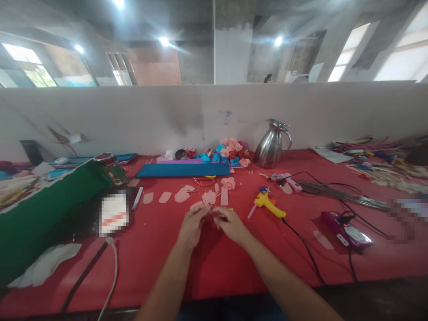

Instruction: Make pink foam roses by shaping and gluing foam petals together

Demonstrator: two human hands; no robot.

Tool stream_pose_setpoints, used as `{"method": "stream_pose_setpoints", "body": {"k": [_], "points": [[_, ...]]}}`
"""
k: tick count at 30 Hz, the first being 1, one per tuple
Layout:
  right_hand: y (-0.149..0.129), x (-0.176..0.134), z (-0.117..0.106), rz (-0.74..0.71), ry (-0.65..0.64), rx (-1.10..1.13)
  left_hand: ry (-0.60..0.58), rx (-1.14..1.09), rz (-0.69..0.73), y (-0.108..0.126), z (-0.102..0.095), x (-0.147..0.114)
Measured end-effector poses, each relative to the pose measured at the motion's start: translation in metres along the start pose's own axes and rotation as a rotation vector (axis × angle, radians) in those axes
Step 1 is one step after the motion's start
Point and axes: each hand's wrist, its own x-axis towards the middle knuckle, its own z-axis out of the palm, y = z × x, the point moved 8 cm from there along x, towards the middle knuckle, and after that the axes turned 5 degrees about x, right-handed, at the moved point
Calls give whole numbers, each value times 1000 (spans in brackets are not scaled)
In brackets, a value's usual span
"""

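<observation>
My left hand (194, 225) and my right hand (232, 226) meet above the red table. The fingertips of my left hand pinch a small pink paper petal, blurred and partly hidden. Thumb and fingers of my right hand are pressed together close beside it, on something too small to make out. Just beyond my fingers lie loose pink petals (183, 194) and a pink paper flower (228, 183). To the right of my hands rests a yellow glue gun (270, 206) with a glue stick in its back end.
Behind are a blue board (183, 170), bunched paper flowers (232, 148) and a steel jug (270, 145). A green box (63, 209) stands left. A purple power strip (347, 234), cables and metal strips (344, 195) lie right. A white partition (133, 113) closes off the back.
</observation>
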Motion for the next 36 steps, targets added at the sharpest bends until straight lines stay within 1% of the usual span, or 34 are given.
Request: {"method": "stream_pose_setpoints", "body": {"k": [5, 8, 12, 21, 26, 31, 36], "points": [[-6, -1, 4, -29, -40, 5, 0, -28, 6, 1, 0, 0], [-5, -2, 6, -35, -58, -29, 13, -36, 17, 2, -1, 1], [-3, -2, 5, -47, -49, -100, 16, -64, 22, 1, -2, 1], [-6, -3, 4, -71, -36, -77, -5, -50, -21, -4, -5, 3], [-8, -3, 4, -84, -22, -56, -65, -5, -7, -2, 1, 1], [-8, -3, 2, -73, 6, -53, -83, 12, 10, -1, 4, 0], [-2, -1, 0, -25, 32, 34, -103, 25, 13, -2, 8, -1]]}}
